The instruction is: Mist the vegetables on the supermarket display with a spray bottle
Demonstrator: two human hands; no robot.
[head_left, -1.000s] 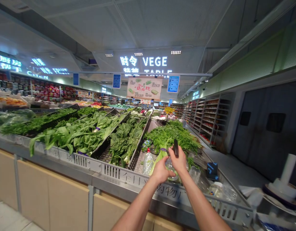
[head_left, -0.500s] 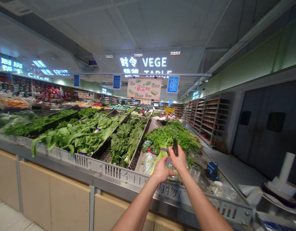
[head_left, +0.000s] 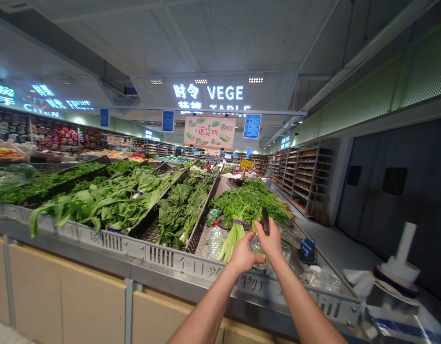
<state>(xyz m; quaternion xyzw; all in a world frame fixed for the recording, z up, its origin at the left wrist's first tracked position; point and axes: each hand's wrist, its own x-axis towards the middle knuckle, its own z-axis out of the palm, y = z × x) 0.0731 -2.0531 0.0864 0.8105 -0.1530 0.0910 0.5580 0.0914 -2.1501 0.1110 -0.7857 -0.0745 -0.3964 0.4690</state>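
Both hands are out over the far end of the vegetable display, close together. The left hand (head_left: 242, 256) is curled around something clear and crinkly, a clear plastic bag (head_left: 258, 248) by the look of it, pinched between the two hands just above the bin's metal rim (head_left: 191, 265). The right hand (head_left: 268, 239) is closed on a slim dark tool (head_left: 265, 220) that sticks straight up from the fist; whether it is a blade or a pen, I cannot tell from here.

The risk I see: that plastic is thin and slippery, and both hands are crowded on it with a stiff tool in the mix. A slip of the right hand could poke or tear the film, or nick the left fingers, if the tool does have an edge. A loose grip would drop the plastic down into the bin.

Just beyond the hands lies a bunch of green stalks (head_left: 234, 231) tied with a purple band, its leafy tops fanning away. A water bottle (head_left: 215, 241) with a red cap lies just left of it, and a dark handheld device (head_left: 307, 250) rests to the right, near more clear packaging (head_left: 322, 278). Further left, black slatted dividers (head_left: 202, 210) separate heaps of leafy greens (head_left: 109, 205). At the far right a roll of plastic bags (head_left: 403, 251) stands on its dispenser. The tied bunch is what crowds the hands most closely; the bottle and device sit clear to either side.
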